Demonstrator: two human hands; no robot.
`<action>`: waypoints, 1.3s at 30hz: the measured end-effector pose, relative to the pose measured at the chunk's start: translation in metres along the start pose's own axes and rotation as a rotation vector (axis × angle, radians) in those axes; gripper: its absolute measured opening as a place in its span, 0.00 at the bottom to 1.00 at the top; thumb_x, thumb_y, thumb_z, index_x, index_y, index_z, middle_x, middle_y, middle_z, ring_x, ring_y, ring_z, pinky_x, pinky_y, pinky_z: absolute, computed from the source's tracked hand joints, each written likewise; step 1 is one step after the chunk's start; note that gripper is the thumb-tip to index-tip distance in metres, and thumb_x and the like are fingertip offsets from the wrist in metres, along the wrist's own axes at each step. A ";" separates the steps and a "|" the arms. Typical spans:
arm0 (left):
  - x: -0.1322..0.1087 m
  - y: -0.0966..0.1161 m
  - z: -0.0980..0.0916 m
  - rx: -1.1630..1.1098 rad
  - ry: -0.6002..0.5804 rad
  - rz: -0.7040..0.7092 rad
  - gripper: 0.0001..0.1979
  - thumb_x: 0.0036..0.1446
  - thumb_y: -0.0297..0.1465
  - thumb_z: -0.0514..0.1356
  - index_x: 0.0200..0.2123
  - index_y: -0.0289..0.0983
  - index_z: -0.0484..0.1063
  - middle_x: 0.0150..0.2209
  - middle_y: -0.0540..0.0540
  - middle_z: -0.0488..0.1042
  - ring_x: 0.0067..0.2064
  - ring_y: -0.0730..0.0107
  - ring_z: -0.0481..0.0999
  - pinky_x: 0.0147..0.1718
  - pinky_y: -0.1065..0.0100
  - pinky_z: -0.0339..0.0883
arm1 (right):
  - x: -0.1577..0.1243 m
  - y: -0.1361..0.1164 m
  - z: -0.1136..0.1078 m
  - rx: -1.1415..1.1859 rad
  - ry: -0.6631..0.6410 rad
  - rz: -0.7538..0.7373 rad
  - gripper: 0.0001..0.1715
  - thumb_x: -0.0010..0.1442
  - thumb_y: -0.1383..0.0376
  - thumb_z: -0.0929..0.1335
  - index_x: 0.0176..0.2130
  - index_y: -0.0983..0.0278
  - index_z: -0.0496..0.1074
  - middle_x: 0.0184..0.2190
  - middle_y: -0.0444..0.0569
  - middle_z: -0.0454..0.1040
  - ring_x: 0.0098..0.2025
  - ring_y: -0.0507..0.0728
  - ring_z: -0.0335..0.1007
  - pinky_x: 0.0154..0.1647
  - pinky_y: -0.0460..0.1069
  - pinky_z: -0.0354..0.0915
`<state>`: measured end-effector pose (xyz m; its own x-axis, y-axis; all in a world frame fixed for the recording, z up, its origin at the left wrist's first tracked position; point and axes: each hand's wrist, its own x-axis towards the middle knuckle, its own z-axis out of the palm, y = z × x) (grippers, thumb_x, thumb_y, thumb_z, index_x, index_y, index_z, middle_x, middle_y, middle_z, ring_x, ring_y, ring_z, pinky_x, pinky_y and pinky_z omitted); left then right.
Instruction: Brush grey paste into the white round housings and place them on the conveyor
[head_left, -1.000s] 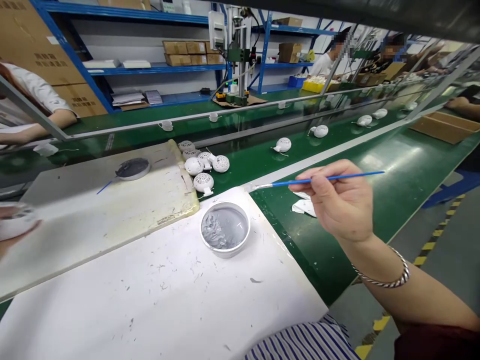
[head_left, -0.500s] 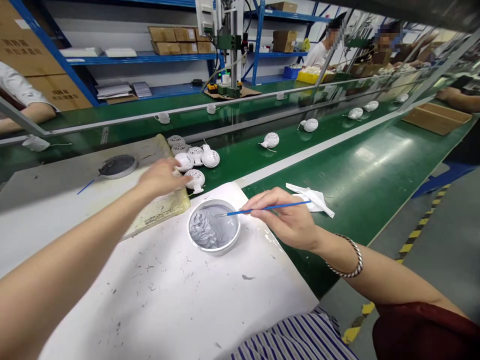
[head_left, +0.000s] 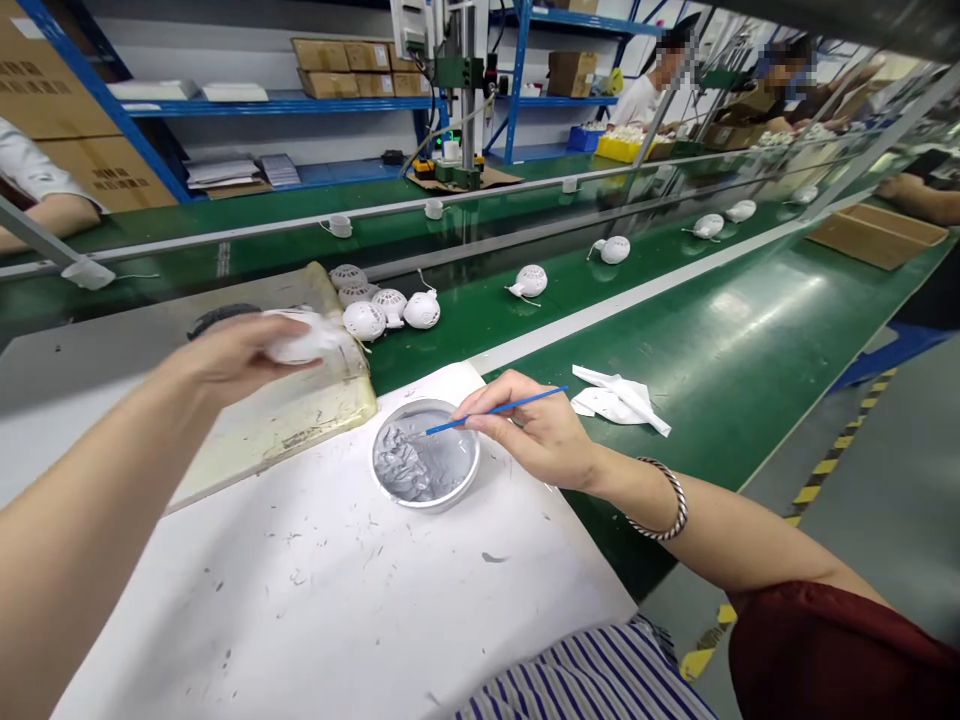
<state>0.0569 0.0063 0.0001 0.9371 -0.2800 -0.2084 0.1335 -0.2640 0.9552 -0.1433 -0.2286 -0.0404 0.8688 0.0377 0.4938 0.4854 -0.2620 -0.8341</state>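
My left hand [head_left: 232,355] is closed around a white round slotted part [head_left: 304,338], blurred by motion, above the stained board [head_left: 330,400]. Between the fingertips of my right hand [head_left: 532,430] is a thin blue paintbrush [head_left: 495,408], its tip down in the grey paste. That paste [head_left: 409,465] fills a shallow white dish [head_left: 426,503] standing on a paint-flecked white sheet [head_left: 360,600]. Several similar white round parts [head_left: 365,321] cluster at the board's far right corner. A second dish of dark paste [head_left: 217,318] is partly hidden behind my left hand.
More white round parts [head_left: 530,282] lie spaced along the green belt [head_left: 480,310]. Crumpled white tissue [head_left: 622,400] rests right of my right hand. A cardboard tray [head_left: 877,235] is at far right. Small white cups [head_left: 340,226] line the far side; other people sit around the line.
My left hand has taken a white round part from the cluster and drawn it back to the left. My right hand and the paintbrush have shifted slightly left over the dish.
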 end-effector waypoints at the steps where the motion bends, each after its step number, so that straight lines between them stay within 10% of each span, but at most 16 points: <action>1: -0.010 -0.002 -0.015 -0.124 0.033 0.008 0.14 0.53 0.26 0.61 0.44 0.30 0.65 0.51 0.39 0.70 0.49 0.62 0.72 0.43 0.59 0.73 | 0.001 0.000 0.001 0.074 0.024 0.054 0.04 0.60 0.64 0.69 0.36 0.63 0.71 0.36 0.48 0.76 0.41 0.53 0.75 0.43 0.50 0.73; 6: -0.052 -0.026 -0.055 -0.835 0.266 -0.003 0.10 0.56 0.26 0.59 0.43 0.37 0.67 0.48 0.49 0.75 0.54 0.62 0.70 0.44 0.57 0.76 | 0.009 0.005 0.003 0.453 0.175 0.332 0.13 0.55 0.60 0.73 0.32 0.65 0.68 0.33 0.46 0.77 0.34 0.51 0.78 0.39 0.47 0.76; 11: -0.079 -0.041 -0.042 -1.012 0.298 -0.064 0.14 0.53 0.27 0.61 0.44 0.36 0.68 0.47 0.44 0.76 0.52 0.59 0.71 0.43 0.60 0.76 | 0.015 0.005 -0.003 0.644 0.256 0.448 0.15 0.52 0.61 0.75 0.32 0.65 0.67 0.32 0.45 0.79 0.34 0.49 0.78 0.37 0.43 0.76; 21: -0.113 -0.039 0.009 -0.754 0.091 0.017 0.24 0.40 0.18 0.64 0.44 0.34 0.74 0.50 0.42 0.74 0.47 0.55 0.75 0.44 0.47 0.73 | 0.021 -0.013 -0.015 0.610 0.327 0.429 0.13 0.53 0.61 0.74 0.31 0.63 0.68 0.32 0.42 0.79 0.35 0.48 0.78 0.40 0.43 0.76; 28: -0.120 -0.048 0.014 -0.576 -0.035 0.005 0.28 0.38 0.24 0.72 0.45 0.37 0.72 0.39 0.43 0.77 0.36 0.60 0.78 0.40 0.58 0.76 | 0.019 -0.008 -0.014 0.611 0.334 0.464 0.12 0.54 0.61 0.74 0.31 0.63 0.69 0.30 0.41 0.78 0.35 0.48 0.78 0.40 0.42 0.75; 39: -0.141 -0.030 0.025 -0.719 -0.100 -0.130 0.24 0.37 0.23 0.67 0.44 0.36 0.75 0.44 0.42 0.76 0.42 0.55 0.76 0.40 0.49 0.76 | 0.019 -0.009 -0.015 0.640 0.353 0.474 0.13 0.52 0.62 0.75 0.30 0.64 0.69 0.31 0.42 0.78 0.34 0.48 0.78 0.39 0.42 0.76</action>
<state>-0.0873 0.0308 -0.0043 0.8702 -0.3792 -0.3145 0.4519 0.3601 0.8162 -0.1320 -0.2400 -0.0199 0.9635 -0.2669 0.0190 0.1345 0.4216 -0.8968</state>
